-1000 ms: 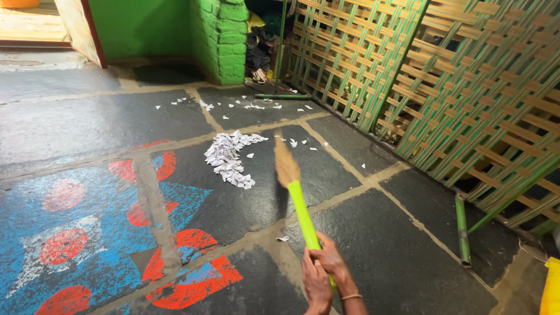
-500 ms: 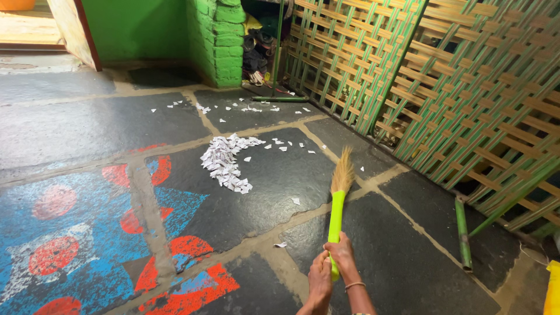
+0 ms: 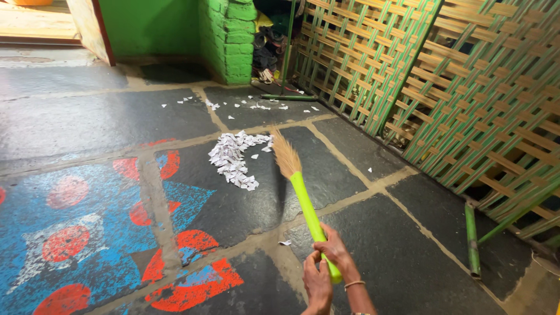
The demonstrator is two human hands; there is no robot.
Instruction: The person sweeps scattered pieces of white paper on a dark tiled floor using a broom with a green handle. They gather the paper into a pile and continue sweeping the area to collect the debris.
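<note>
Near the bottom edge of the view, both hands clamp the bright green handle of a broom (image 3: 303, 201). The left hand (image 3: 317, 284) grips nearer the handle's end, and the right hand (image 3: 337, 252), with a thin bangle at the wrist, wraps it just above, the two touching. The broom slants up and to the left, its straw-coloured bristles ending just right of a pile of white paper scraps (image 3: 233, 158) on the dark stone floor (image 3: 87, 125). More scraps lie scattered farther off near a green brick pillar (image 3: 233, 38). At left, red and blue painted shapes (image 3: 105, 233) cover the floor. A woven bamboo lattice (image 3: 455, 87) runs along the right.
</note>
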